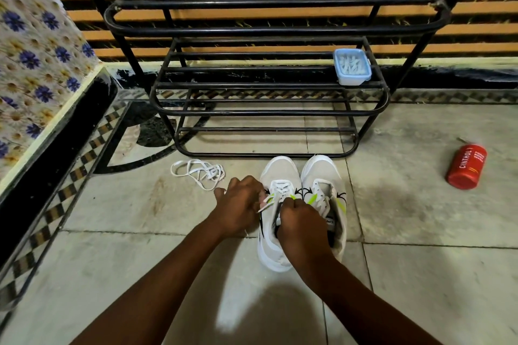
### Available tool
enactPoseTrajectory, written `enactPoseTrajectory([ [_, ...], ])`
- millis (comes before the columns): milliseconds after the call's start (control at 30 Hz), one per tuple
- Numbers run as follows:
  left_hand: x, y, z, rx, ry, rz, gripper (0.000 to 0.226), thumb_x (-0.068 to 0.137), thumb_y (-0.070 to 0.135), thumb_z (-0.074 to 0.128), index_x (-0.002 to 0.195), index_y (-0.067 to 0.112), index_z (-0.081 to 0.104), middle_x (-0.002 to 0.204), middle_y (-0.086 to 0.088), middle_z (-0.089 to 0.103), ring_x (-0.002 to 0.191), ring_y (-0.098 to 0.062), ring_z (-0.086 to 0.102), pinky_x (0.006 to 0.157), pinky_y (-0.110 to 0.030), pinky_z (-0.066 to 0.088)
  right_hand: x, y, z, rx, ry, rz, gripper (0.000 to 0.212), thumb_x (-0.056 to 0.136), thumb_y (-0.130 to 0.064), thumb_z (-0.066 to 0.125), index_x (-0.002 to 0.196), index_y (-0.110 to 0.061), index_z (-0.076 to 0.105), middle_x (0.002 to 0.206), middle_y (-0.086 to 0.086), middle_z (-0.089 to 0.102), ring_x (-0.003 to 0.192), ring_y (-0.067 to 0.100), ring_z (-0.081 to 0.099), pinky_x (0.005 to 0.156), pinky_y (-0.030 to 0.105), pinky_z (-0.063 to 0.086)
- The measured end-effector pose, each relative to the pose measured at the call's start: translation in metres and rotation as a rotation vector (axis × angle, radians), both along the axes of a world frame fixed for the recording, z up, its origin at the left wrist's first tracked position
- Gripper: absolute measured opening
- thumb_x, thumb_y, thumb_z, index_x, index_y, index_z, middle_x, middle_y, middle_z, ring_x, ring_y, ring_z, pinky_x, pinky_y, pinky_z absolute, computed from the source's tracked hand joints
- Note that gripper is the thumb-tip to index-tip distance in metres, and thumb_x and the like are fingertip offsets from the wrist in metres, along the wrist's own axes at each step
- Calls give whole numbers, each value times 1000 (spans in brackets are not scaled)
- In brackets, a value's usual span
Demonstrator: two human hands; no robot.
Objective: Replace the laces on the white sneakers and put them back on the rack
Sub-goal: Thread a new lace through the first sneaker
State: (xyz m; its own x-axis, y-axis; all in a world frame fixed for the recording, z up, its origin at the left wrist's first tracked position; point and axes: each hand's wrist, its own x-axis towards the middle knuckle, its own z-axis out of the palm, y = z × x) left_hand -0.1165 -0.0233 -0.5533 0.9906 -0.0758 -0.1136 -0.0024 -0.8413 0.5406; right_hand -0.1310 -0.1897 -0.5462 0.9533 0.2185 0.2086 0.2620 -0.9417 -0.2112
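Two white sneakers stand side by side on the floor tiles, toes toward the rack. The left sneaker (pixel 276 173) has a white lace through its front eyelets. The right sneaker (pixel 322 173) shows bare eyelets. My left hand (pixel 241 204) pinches a white lace end at the left sneaker's side. My right hand (pixel 301 221) is curled over the same sneaker's opening, and what it holds is hidden. A loose white lace (pixel 200 171) lies on the floor left of the shoes. The black metal rack (pixel 269 113) stands just behind them.
A pale blue plastic box (pixel 352 66) sits on the rack's lower shelf at the right. A red can (pixel 466 166) lies on the floor to the right. A flower-patterned cloth (pixel 33 59) covers a raised ledge on the left.
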Motion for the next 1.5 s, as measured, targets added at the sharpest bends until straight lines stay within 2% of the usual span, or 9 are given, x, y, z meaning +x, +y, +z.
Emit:
enactPoseTrajectory([
  [200, 9, 8, 33, -282, -147, 127, 7, 90, 32, 72, 86, 30, 67, 80, 14, 71, 85, -4, 67, 96, -30, 43, 0, -4, 6, 93, 6, 8, 25, 57, -13, 75, 77, -10, 62, 69, 10, 64, 59, 33, 65, 43, 33, 48],
  [400, 5, 1, 76, -557, -275, 79, 6, 91, 20, 74, 91, 24, 71, 80, 8, 68, 78, -18, 68, 77, -43, 57, 30, -12, 32, 735, 190, 242, 38, 77, -3, 59, 113, -11, 66, 98, 3, 74, 96, 16, 69, 88, 36, 55],
  [500, 5, 4, 88, -576, -340, 76, 5, 92, 13, 75, 90, 18, 73, 81, 10, 70, 73, -19, 63, 71, -37, 52, 51, -6, 45, 960, 459, 209, 14, 78, -17, 73, 92, -19, 73, 74, 7, 70, 73, 11, 67, 77, 34, 55],
  [633, 7, 24, 75, -571, -309, 210, 9, 93, 12, 75, 92, 20, 80, 85, 8, 76, 83, -18, 70, 75, -35, 52, 66, -10, 48, 1049, 387, 178, 6, 83, -17, 78, 80, -14, 74, 67, 5, 69, 63, 12, 60, 67, 31, 49],
  [833, -9, 69, 17, -352, -112, 449, 19, 89, 15, 78, 76, 29, 79, 82, 12, 77, 84, -10, 72, 86, -39, 57, 73, -24, 40, 944, 228, -29, 7, 83, -20, 81, 86, -16, 77, 71, 0, 61, 65, 10, 57, 67, 23, 43],
  [967, -25, 76, -1, -216, -44, 545, 24, 89, 17, 79, 69, 29, 72, 70, 14, 70, 71, -9, 64, 67, -15, 45, 76, -27, 40, 928, 244, -51, 11, 83, -23, 80, 76, -17, 74, 57, 4, 58, 55, 11, 52, 62, 30, 43],
  [1100, -29, 61, 4, -216, -44, 528, 12, 86, 15, 81, 76, 21, 77, 71, 13, 61, 72, -12, 60, 67, -24, 41, 72, -25, 36, 893, 238, -67, 13, 84, -28, 79, 80, -17, 73, 57, -5, 64, 61, 15, 65, 69, 36, 54],
  [1300, -21, 7, 26, -741, -43, 515, 12, 95, 4, 69, 83, 3, 67, 57, -1, 62, 51, -12, 54, 54, -25, 46, 49, -33, 26, 604, 173, -120, 21, 72, -18, 77, 80, -24, 58, 59, -9, 61, 60, 1, 60, 61, 6, 38],
  [1500, -13, -38, 40, -987, 17, 540, 6, 85, -16, 70, 86, -12, 65, 75, -31, 69, 59, -27, 67, 70, -37, 59, 27, -37, 9, 390, 290, 15, 26, 63, -23, 80, 84, -26, 66, 70, -9, 67, 63, 10, 63, 63, 21, 48],
])
